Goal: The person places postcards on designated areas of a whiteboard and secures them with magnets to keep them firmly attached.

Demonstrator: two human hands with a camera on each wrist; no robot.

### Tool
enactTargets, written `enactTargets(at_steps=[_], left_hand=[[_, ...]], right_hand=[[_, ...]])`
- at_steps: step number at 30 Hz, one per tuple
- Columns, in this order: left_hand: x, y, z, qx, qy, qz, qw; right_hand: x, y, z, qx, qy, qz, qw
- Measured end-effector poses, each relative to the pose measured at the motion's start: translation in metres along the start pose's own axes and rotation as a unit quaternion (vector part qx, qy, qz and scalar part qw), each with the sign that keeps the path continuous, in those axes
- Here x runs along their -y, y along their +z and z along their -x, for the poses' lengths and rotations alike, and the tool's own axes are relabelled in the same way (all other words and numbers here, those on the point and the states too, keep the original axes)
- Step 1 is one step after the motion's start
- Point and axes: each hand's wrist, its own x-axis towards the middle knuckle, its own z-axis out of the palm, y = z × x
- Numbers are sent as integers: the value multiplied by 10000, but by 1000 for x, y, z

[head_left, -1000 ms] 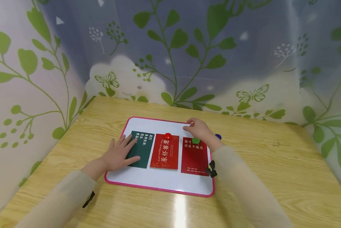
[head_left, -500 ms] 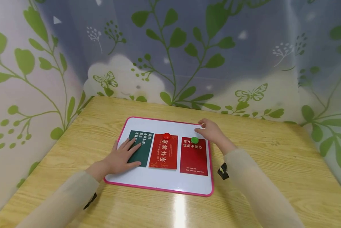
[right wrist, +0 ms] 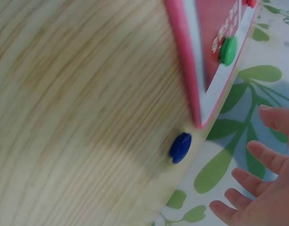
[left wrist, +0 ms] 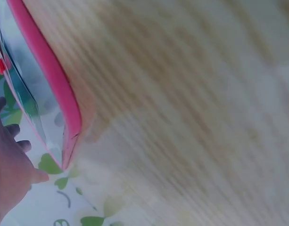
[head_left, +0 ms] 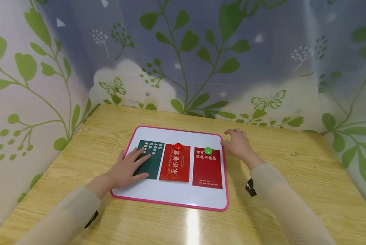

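Note:
A pink-rimmed whiteboard (head_left: 173, 195) lies on the table with three cards on it. My left hand (head_left: 124, 172) rests with spread fingers on the green card (head_left: 150, 163) and the board's left side. A red magnet (head_left: 178, 146) sits on the middle, orange-red card (head_left: 175, 170), and a green magnet (head_left: 208, 150) on the right, dark red card (head_left: 207, 170). Just beyond the board's top right corner, my right hand (head_left: 239, 144) hovers with loosely bent fingers, holding nothing. A blue magnet (right wrist: 181, 147) lies on the table off that corner; the right hand hides it in the head view.
The wooden table (head_left: 293, 183) stretches out on both sides of the board. Behind it hangs a cloth (head_left: 198, 68) printed with leaves and butterflies, which also runs along the left and right sides. Each wrist wears a dark strap piece (head_left: 250, 188).
My right hand has moved rightward from above the board's top edge to past its corner, covering the blue magnet seen earlier. The left hand has stayed on the green card.

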Motion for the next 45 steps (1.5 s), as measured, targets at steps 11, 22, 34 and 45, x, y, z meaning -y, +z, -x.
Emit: enactTargets(at_steps=[11, 22, 34, 45], left_hand=[[-4, 4, 3, 94, 161, -175, 9997], [-4, 6, 4, 158, 137, -220, 9995], [-4, 5, 1, 233, 103, -139, 9996], [-2, 5, 2, 143, 179, -210, 9995]], right_hand=[[-20, -2, 2, 70, 119, 585, 9982], [-37, 1, 1, 262, 210, 765, 9965], [-42, 9, 0, 436, 397, 878, 9944], [-38, 8, 1, 510, 415, 917, 9936]])
